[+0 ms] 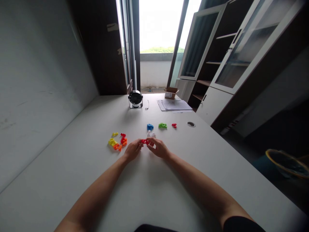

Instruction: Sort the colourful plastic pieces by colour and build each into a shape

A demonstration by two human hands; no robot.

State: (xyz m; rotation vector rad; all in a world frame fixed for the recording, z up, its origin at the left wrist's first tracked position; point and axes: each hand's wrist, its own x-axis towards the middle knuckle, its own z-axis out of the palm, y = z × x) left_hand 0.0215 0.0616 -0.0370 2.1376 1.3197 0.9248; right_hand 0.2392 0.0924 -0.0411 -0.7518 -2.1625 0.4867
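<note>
My left hand (132,150) and my right hand (158,148) meet at the middle of the white table (154,187), fingers pinched together on a small red plastic piece (145,141) held between them. Just beyond my right fingers lies a white piece (151,134). Farther back sit a blue piece (150,127), a green piece (162,125) and another small red piece (174,125). To the left of my left hand lies a cluster of yellow, orange and red pieces (117,141).
A small round fan (135,99) stands at the table's far edge, with a stack of papers (174,105) and a small cardboard box (171,92) to its right. A cable hole (191,124) is in the tabletop. Open glass-door cabinets (217,61) stand at right; a wall runs along the left.
</note>
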